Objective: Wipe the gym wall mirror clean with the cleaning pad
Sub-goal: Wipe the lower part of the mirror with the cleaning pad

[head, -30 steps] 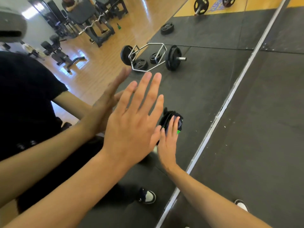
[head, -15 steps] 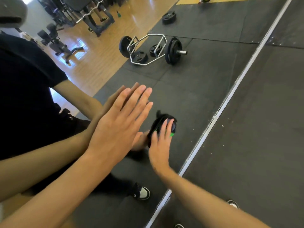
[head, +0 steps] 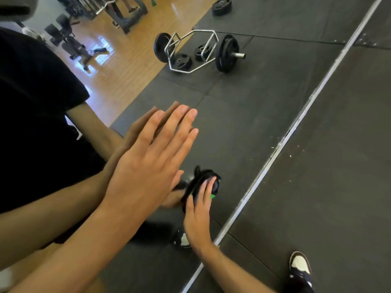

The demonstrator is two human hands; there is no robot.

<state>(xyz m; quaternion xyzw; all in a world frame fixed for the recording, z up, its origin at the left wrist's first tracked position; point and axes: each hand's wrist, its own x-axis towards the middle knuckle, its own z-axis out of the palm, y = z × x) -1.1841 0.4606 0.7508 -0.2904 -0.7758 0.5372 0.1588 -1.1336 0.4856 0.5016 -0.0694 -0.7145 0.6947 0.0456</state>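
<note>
**Pad on the glass, low near the mirror's edge**

Head view: the left hand (head: 146, 166) lies flat against the mirror (head: 243, 127), fingers straight and together, meeting its own reflection. Well below it, the right hand (head: 197, 216) presses the dark cleaning pad (head: 197, 180) to the glass with straight fingers, just beside the mirror's bottom strip (head: 281, 144). A reflected hex bar (head: 196, 52) lies on the black floor mats.
</note>
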